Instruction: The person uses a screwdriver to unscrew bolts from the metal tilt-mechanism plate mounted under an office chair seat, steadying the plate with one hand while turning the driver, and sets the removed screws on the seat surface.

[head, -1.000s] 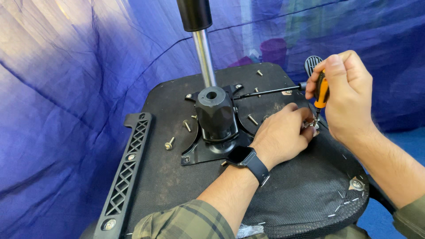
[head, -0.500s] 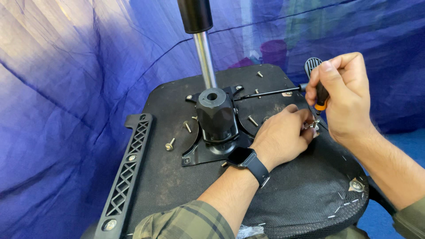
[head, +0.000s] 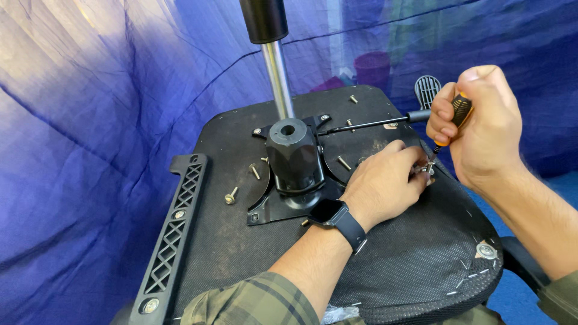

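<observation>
The fingers (head: pixel 448 117) of the right hand (head: pixel 481 129) are curled tight round the orange-and-black handle of a screwdriver (head: pixel 454 117), whose shaft points down at a small metal fastener (head: pixel 425 170) near the right edge of the upturned chair seat (head: pixel 415 265). The left hand (head: pixel 385 180) lies flat beside it, its fingertips (head: pixel 417 164) pinched on that fastener to steady it.

The step in hand looks like driving or loosening this screw; the next move likely calls for keeping the tip seated and square while the handle turns.

The seat lies underside up, black and dusty, with mesh fabric stapled round the rim. A black metal mechanism plate (head: pixel 292 180) with its gas-lift column (head: pixel 278 72) stands at the middle. Loose bolts (head: pixel 230 195) lie scattered around it, and a black lattice armrest bracket (head: pixel 174 232) runs along the left edge. A lever rod (head: pixel 373 123) reaches out to the right.
</observation>
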